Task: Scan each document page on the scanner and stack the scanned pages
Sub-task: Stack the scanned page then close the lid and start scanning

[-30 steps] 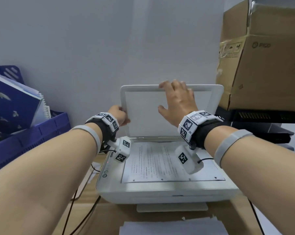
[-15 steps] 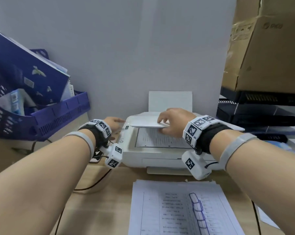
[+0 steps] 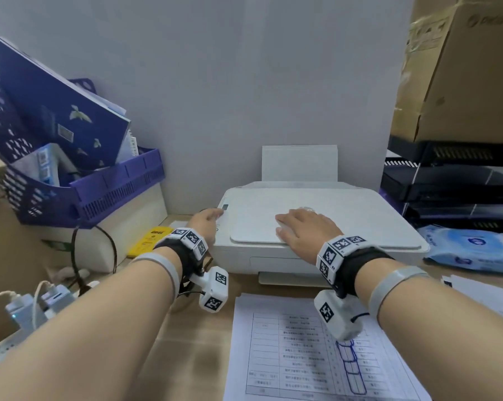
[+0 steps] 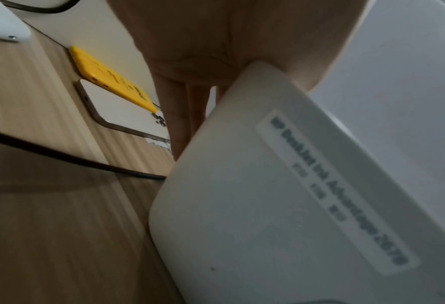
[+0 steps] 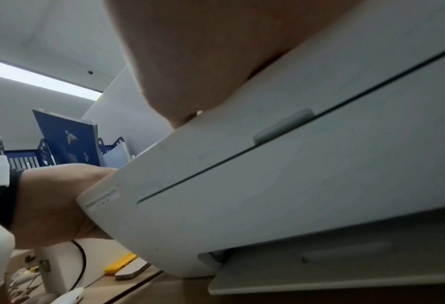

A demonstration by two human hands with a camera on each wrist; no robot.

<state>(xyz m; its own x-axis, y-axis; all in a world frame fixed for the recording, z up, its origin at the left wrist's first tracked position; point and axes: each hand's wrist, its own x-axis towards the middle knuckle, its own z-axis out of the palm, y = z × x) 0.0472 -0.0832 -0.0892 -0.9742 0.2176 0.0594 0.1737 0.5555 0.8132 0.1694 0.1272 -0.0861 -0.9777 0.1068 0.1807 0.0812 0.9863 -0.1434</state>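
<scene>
On top of the closed scanner lid (image 3: 325,218), I see both hands at the machine.
Right hand (image 3: 305,230) lies flat, palm down, fingers straight on the lid near its front edge, holding nothing. Left hand (image 3: 208,219) sits at the scanner (image 3: 273,256) front-left corner, thumb on top by the small panel, fingers (image 4: 182,115) running down the side wall; relaxed contact, nothing grasped. Printed page stack (image 3: 311,351) lies on the desk (image 3: 186,357) in front of the scanner, partly hidden by my right wrist rig. Blue file basket (image 3: 79,195) with folders stands left, yellow card (image 3: 151,238) beside the scanner, cardboard box (image 3: 458,76) over black trays (image 3: 453,183) right, wipes pack (image 3: 473,247) just beside.
</scene>
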